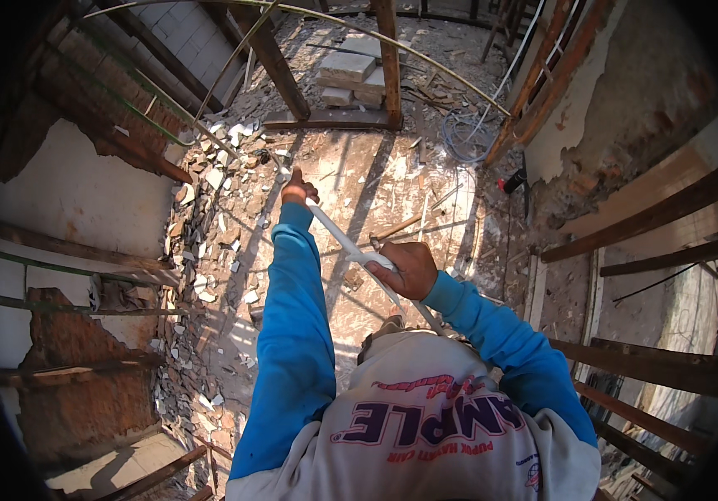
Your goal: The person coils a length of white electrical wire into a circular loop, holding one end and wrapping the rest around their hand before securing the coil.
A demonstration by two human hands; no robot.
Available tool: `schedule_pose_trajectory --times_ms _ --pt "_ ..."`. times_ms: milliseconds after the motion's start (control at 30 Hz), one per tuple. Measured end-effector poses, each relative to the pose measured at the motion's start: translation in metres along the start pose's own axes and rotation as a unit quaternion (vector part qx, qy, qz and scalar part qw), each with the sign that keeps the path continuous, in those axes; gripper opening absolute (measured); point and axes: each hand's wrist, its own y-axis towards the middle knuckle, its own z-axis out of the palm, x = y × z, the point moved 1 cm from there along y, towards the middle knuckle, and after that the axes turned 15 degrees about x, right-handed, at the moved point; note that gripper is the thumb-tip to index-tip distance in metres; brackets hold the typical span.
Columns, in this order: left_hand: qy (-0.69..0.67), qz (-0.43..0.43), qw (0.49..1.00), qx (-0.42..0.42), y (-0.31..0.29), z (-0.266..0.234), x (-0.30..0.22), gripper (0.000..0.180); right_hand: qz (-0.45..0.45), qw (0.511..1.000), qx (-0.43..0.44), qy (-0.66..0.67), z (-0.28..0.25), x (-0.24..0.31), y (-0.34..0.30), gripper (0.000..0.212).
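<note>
My left hand (298, 189) is farther out in front of me than my right hand (406, 270), and the pole (334, 228) slants between them, in both hands, above the floor (338, 159). Rubble (208, 292) lies along my left side, between the floor's barer middle and the left wall (75, 184). Ahead of me, a beam (334, 120) lies across the floor, with a post (390, 75) rising at its right end. Blocks (346, 67) are stacked just behind the beam. Right of the beam, a coil of cable (464, 140) lies near the right wall (588, 117). A stick (398, 226) lies beyond my right hand.
</note>
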Motion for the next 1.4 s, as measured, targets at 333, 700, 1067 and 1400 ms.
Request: schedule_pose_trajectory --times_ms 333,700,1067,1400 --pt "-0.071 -0.008 0.996 0.055 -0.002 -0.006 0.020 0.032 0.015 0.999 -0.023 0.019 0.010 0.003 -0.017 0.027" --pt "-0.174 0.303 0.824 0.446 -0.103 0.074 -0.093 0.034 0.098 0.722 0.357 0.585 0.024 -0.033 -0.029 0.053" --pt "-0.020 0.428 0.773 0.468 -0.212 0.107 -0.161 0.031 0.106 0.872 0.239 0.414 -0.015 -0.022 -0.025 0.039" --pt "0.022 0.444 0.736 0.511 -0.243 0.129 -0.181 0.030 0.158 0.972 0.131 0.111 0.002 -0.035 -0.039 0.039"
